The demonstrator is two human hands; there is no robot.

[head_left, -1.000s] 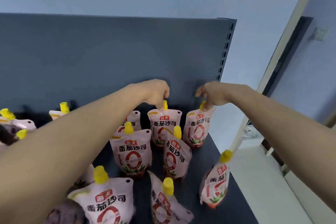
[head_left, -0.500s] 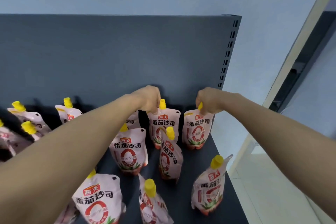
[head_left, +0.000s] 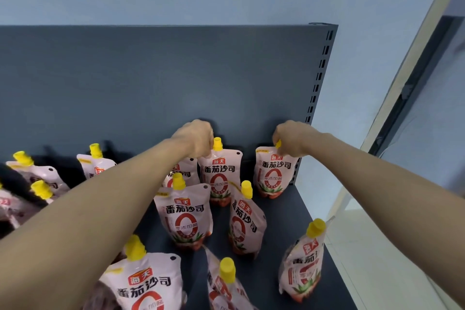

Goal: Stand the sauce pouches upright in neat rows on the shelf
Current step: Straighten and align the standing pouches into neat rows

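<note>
Several white sauce pouches with yellow caps stand on the dark shelf (head_left: 276,221). At the back, my left hand (head_left: 195,137) pinches the top of one upright pouch (head_left: 220,176) beside its cap. My right hand (head_left: 289,137) grips the cap of the back right corner pouch (head_left: 273,173), which stands upright against the back panel. In front of these stand two more pouches (head_left: 185,216) (head_left: 245,219). One pouch (head_left: 303,264) leans near the shelf's right edge. Two others (head_left: 146,282) (head_left: 226,287) sit at the front.
The shelf's dark back panel (head_left: 151,83) ends in a slotted upright (head_left: 319,75) on the right. More pouches (head_left: 97,163) (head_left: 32,171) stand or lean at the left, partly behind my left forearm. Beyond the shelf's right edge lie pale floor and a doorframe (head_left: 402,83).
Both hands stay on the two back pouches, which now stand a little straighter and further back. My view has shifted slightly, showing more of the left pouches.
</note>
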